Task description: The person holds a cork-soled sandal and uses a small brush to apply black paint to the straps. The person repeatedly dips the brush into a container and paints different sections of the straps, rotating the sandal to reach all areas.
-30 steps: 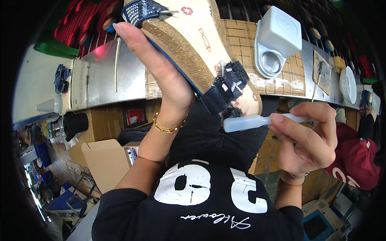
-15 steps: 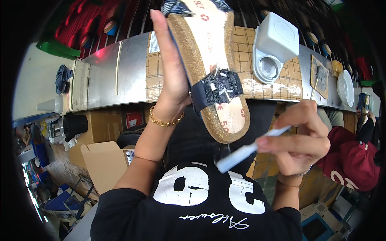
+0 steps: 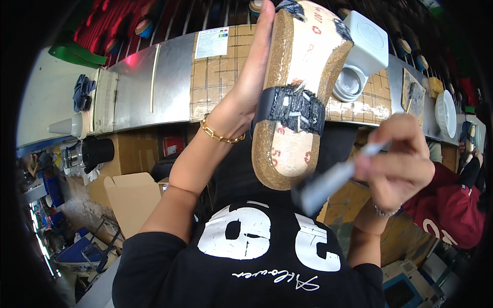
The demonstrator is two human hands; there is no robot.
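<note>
My left hand (image 3: 241,102) holds a sandal (image 3: 300,56) by its left side, underside facing me. Cork runs around the rim of this sole, and a pale sheet covers its middle. Dark strap ends (image 3: 303,110) are folded over the lower part of the underside, with a glossy, wet-looking film around them. In my right hand (image 3: 398,159) is a pale-handled brush (image 3: 331,185), pinched between fingers and thumb. Motion blurs its dark tip, just below the rounded end of the sole; whether they touch I cannot tell.
A white dispenser-like container (image 3: 365,41) with a round cup stands on the cardboard-covered bench (image 3: 218,77). Farther right are a stick on a stained board (image 3: 412,95) and a white bowl (image 3: 446,114). Someone in a maroon shirt (image 3: 447,208) sits at right. An opened carton (image 3: 134,203) is at lower left.
The sandal has swung over so its top end leans right instead of left, and my left hand has moved right with it. The brush has shifted slightly right and up.
</note>
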